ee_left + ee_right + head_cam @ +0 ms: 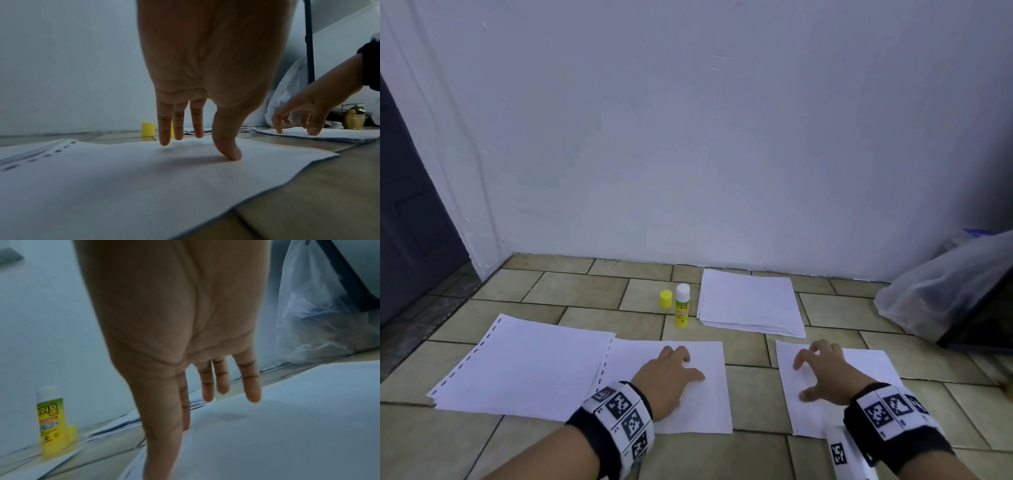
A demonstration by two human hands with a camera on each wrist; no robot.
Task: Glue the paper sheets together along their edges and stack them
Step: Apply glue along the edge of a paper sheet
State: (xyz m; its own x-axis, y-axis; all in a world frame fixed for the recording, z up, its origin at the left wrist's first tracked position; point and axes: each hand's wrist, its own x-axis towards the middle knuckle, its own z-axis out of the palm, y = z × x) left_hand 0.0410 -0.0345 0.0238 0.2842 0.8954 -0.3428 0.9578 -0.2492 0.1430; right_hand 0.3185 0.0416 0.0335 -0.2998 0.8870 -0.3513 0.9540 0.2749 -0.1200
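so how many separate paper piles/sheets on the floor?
4. Punched-edge stack at far left; sheet under the left hand, overlapping that stack; sheet under the right hand; stack by the wall, beside the glue stick. Sheets per pile unclear.

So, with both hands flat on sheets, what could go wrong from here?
1. The glue stick stands uncapped, its cap beside it; it may dry or tip if a hand reaches past.
2. The left hand and right hand rest on separate sheets with bare floor between, so edges could join crooked.
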